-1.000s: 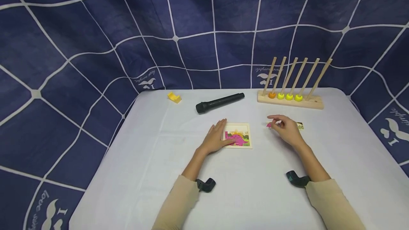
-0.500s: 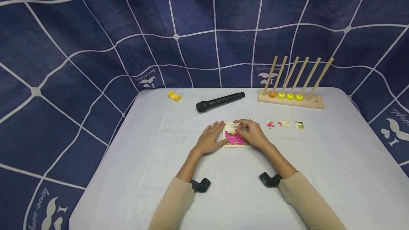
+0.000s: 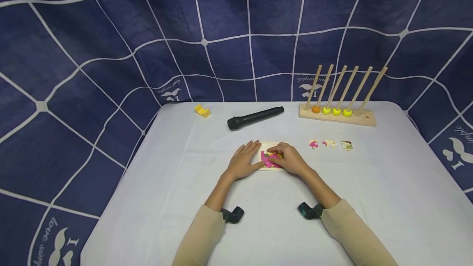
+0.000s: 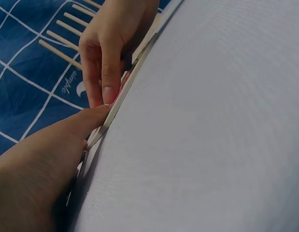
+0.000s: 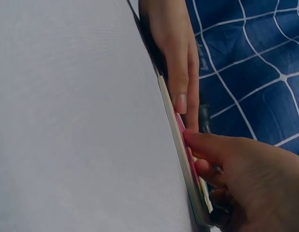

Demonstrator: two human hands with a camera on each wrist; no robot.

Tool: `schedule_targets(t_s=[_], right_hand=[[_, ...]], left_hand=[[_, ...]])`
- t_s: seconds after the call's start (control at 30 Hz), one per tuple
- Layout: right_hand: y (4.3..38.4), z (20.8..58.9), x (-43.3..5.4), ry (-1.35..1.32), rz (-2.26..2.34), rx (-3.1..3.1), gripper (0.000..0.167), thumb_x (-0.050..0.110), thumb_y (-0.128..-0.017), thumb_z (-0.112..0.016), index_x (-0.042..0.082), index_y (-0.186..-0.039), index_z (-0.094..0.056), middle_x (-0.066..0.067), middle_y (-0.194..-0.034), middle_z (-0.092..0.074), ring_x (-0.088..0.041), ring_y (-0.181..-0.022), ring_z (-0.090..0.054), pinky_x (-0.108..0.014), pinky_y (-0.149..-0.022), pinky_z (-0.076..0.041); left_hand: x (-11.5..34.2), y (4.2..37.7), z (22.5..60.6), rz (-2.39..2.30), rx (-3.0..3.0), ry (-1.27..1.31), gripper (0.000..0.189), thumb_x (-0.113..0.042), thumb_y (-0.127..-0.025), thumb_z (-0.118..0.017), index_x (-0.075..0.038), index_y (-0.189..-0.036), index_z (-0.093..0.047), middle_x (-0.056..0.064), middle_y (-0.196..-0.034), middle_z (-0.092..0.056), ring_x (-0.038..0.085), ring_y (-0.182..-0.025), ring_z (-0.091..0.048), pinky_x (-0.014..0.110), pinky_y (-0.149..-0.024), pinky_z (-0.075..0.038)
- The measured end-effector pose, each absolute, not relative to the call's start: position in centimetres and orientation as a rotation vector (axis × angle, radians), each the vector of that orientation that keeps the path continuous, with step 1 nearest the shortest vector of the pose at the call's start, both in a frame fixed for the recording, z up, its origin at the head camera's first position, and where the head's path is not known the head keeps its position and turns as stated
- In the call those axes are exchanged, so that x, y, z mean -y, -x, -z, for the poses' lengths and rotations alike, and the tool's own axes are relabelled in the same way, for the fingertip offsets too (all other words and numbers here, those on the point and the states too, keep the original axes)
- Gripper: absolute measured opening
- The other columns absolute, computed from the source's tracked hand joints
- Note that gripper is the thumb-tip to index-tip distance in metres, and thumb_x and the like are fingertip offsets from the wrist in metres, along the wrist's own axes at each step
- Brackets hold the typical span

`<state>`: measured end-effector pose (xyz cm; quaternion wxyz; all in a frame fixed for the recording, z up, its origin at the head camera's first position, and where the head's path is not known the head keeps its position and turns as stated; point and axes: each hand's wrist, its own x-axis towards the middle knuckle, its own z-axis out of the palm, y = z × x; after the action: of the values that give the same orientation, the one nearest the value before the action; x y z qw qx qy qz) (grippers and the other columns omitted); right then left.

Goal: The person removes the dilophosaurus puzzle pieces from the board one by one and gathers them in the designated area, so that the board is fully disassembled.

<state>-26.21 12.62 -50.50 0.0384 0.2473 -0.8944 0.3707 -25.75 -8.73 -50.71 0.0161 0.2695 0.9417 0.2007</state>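
A small jigsaw puzzle in a pale wooden frame (image 3: pixel 270 169) lies on the white table, with a pink dinosaur picture (image 3: pixel 271 164) partly covered by hands. My left hand (image 3: pixel 242 163) rests along the frame's left side, fingers extended and thumb over its lower left edge. Over the right part of the puzzle, my right hand (image 3: pixel 292 160) bends its thumb and fingers onto the picture, apparently pinching a puzzle piece largely hidden by them. Both thumbs come close together in the left wrist view. Loose puzzle pieces lie right of the frame: one pink (image 3: pixel 313 144), one pale (image 3: pixel 329 143), one greenish-brown (image 3: pixel 347 145).
Behind the puzzle lies a black microphone (image 3: pixel 256 118). A wooden peg rack (image 3: pixel 338 118) with orange and yellow beads stands at the back right. Far left sits a yellow block (image 3: pixel 202 111). A blue checked cloth (image 3: pixel 229 65) hangs behind the table.
My right hand has left the loose pieces, travelled left to the puzzle frame and lowered onto the picture. Three loose pieces are now uncovered. My left hand has stayed at the frame.
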Motion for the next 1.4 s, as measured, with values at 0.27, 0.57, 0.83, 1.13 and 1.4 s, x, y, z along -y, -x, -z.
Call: schedule_targets(t_s=[0.27,0.57,0.83,1.13,1.4], right_hand=[[25.82,50.53,-12.59,-0.731,-1.156,2.695,0.032,0.019,-0.076,-0.077,0.010,-0.106,-0.068,0.001,-0.086,-0.060,-0.016,-0.078,-0.051,-0.033,-0.069,-0.044],[25.89,50.53,-12.64,-0.741,-1.229,2.601,0.026,0.010,-0.077,-0.075,0.010,-0.102,-0.069,0.001,-0.088,-0.067,-0.016,-0.079,-0.052,-0.032,-0.068,-0.044],[26.04,50.59,-12.68,-0.727,-1.268,2.559,0.023,0.006,-0.077,-0.074,0.011,-0.100,-0.070,0.002,-0.082,-0.066,-0.016,-0.077,-0.053,-0.033,-0.068,-0.044],[26.22,50.57,-12.68,-0.747,-1.258,2.537,0.023,0.008,-0.078,-0.074,0.010,-0.101,-0.070,0.004,-0.081,-0.066,-0.015,-0.077,-0.052,-0.031,-0.066,-0.045],[26.23,50.62,-12.77,-0.701,-1.239,2.542,0.023,0.012,-0.078,-0.074,0.011,-0.101,-0.070,0.004,-0.081,-0.066,-0.012,-0.071,-0.049,-0.028,-0.062,-0.043]], left_hand=[[8.60,25.76,50.93,-0.621,-2.928,-0.843,0.073,-0.055,-0.089,-0.046,-0.013,-0.146,-0.027,-0.002,-0.152,-0.020,0.015,-0.139,-0.011,0.034,-0.113,-0.005],[8.56,25.82,50.93,-0.597,-2.937,-0.856,0.073,-0.054,-0.089,-0.047,-0.013,-0.146,-0.027,-0.001,-0.152,-0.020,0.017,-0.139,-0.012,0.035,-0.113,-0.007],[8.59,25.87,50.80,-0.600,-2.931,-0.843,0.073,-0.055,-0.089,-0.046,-0.014,-0.147,-0.026,-0.002,-0.152,-0.019,0.015,-0.140,-0.010,0.034,-0.113,-0.005],[8.66,25.82,50.71,-0.605,-2.937,-0.837,0.073,-0.054,-0.089,-0.047,-0.014,-0.147,-0.027,-0.001,-0.152,-0.019,0.015,-0.140,-0.011,0.033,-0.113,-0.005],[8.64,25.88,50.79,-0.592,-2.939,-0.838,0.073,-0.054,-0.089,-0.047,-0.013,-0.147,-0.026,-0.001,-0.152,-0.020,0.015,-0.139,-0.011,0.033,-0.113,-0.005]])
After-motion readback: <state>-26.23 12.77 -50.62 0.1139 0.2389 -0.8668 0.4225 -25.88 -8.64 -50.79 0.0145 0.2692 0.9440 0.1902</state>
